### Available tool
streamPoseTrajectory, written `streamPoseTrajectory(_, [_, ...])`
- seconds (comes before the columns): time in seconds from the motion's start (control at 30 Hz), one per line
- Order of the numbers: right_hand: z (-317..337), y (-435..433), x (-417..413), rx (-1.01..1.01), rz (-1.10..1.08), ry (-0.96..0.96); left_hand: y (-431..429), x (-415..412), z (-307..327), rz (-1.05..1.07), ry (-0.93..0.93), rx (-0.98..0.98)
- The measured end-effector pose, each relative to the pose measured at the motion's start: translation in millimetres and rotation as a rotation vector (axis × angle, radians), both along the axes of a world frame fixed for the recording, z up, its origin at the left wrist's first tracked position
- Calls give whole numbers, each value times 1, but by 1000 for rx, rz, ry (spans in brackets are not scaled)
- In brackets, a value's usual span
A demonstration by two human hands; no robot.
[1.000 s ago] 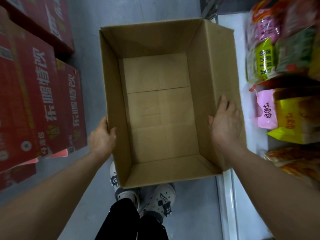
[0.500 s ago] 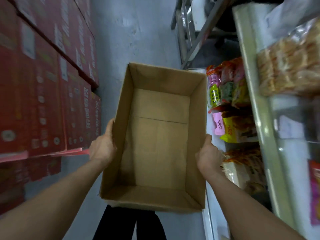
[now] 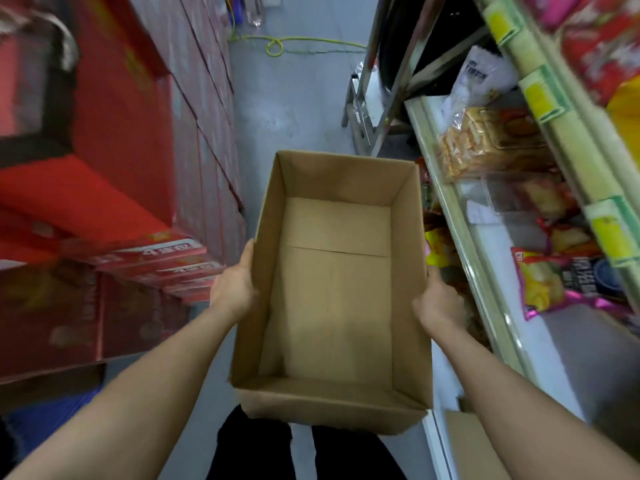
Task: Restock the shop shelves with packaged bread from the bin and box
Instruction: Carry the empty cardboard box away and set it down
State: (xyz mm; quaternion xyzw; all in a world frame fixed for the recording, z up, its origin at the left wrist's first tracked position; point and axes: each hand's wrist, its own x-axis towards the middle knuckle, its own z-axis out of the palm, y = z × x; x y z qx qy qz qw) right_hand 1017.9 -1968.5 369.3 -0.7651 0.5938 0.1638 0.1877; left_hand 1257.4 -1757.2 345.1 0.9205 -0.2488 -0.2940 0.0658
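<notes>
Box (image 3: 332,306): empty, carried above the aisle floor (image 3: 291,98), just beside the shelf (image 3: 462,223).
Left hand (image 3: 233,289): holds the left outer wall; fingers hidden, curl cannot be told.
Right hand (image 3: 438,301): holds the right outer wall; fingers likewise hidden.
Packaged bread (image 3: 485,143): lying on the shelf.

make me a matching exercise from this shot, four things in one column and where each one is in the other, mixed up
Things
1. cardboard box
2. red cartons
3. yellow cord
4. bread pack

Places
a. lying on the floor, far ahead
b. empty, held between the left hand and the right hand
c. on the shelf to the person's right
d. stacked to the person's left

Pairs: 1-b, 2-d, 3-a, 4-c
</notes>
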Motion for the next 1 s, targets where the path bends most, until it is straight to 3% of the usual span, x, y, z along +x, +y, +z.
streamPoseTrajectory(0.47, [120, 203, -113, -175, -119, -156, 170, -75, 124, -165, -161, -182])
streamPoseTrajectory(1.0, [160, 430, -275, -198, -71, -170, 419, -258, 175, -120, -197, -220])
